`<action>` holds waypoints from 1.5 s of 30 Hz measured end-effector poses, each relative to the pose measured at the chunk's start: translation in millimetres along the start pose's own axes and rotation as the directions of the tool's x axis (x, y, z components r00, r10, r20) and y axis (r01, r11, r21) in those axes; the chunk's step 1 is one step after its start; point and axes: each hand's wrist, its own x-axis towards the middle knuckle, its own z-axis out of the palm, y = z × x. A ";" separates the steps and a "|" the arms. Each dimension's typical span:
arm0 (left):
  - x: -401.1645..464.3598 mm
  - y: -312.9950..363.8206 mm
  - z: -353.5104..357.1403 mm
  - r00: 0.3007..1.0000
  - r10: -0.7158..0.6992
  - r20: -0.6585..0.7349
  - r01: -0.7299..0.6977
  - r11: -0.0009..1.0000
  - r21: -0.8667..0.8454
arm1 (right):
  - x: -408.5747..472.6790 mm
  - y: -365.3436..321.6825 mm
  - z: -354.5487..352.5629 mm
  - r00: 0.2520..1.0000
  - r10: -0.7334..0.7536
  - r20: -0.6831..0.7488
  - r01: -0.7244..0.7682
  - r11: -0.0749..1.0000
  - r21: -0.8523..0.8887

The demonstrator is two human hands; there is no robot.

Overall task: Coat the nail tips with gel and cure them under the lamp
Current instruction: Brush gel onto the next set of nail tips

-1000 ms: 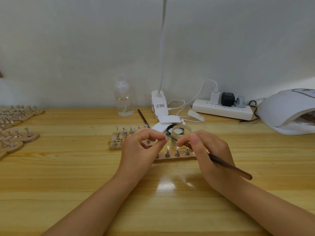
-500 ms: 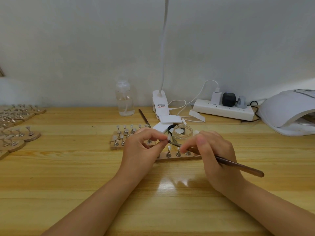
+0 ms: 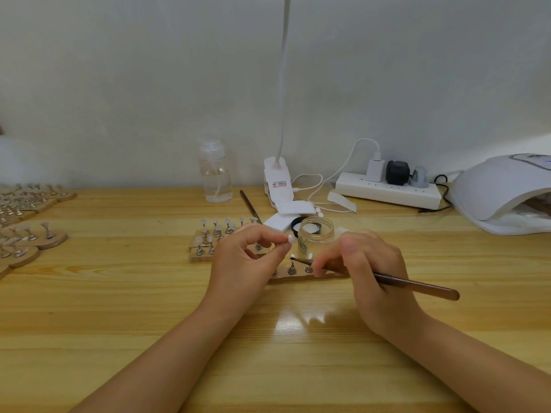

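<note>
At the far left edge of the counter (image 3: 89, 293), wooden stands with nail tips (image 3: 32, 234) sit in a cluster, partly cut off by the frame. Right of them, in the middle, a wooden block of tip holders (image 3: 205, 242) stands just behind the left hand (image 3: 241, 263), whose thumb and forefinger pinch a small holder carrying one pale nail tip (image 3: 289, 239); the other fingers curl loosely. Just right of that tip is the open glass gel jar (image 3: 315, 236), and near it a second wooden strip of holders (image 3: 298, 274). The right hand (image 3: 366, 272) grips a brown-handled gel brush (image 3: 411, 284) pen-fashion, its bristle end pointing left, just below the held tip and apart from it. At the far right sits the white curing lamp (image 3: 504, 192).

The step in hand looks like brushing gel onto the held tip. To do it well, I would keep the left pinch low on the holder, away from the tip's surface, steady both hands against the counter, and draw the brush in thin, even strokes so gel does not pool at the edges.

Whether the bristles carry gel is too small to tell. The left palm hides part of the holder, the right fingers cover the brush ferrule, and the lamp's interior is mostly cut off
</note>
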 end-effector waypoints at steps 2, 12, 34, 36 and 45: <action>-0.2 0.7 0.0 1.000 -0.005 0.001 0.005 1.000 -0.003 | 0.5 -0.2 -1.1 1.000 0.007 -0.028 -0.006 1.000 0.025; 0.2 0.4 -0.6 1.000 0.016 0.001 -0.016 1.000 0.017 | 0.6 -0.2 0.2 0.998 0.054 0.011 -0.054 0.998 0.020; -0.1 0.4 0.3 1.000 0.009 0.006 -0.009 1.000 0.029 | 3.4 2.6 0.4 0.968 0.249 0.022 -0.249 0.961 0.120; -0.2 0.7 0.2 1.000 0.009 0.008 -0.009 0.999 0.032 | 2.9 2.0 1.7 0.963 0.266 0.039 -0.269 0.956 0.115; -1.9 2.5 -0.6 1.000 -0.019 0.005 0.019 1.000 0.013 | 1.7 -2.4 0.2 0.962 0.273 -0.029 -0.254 0.926 0.279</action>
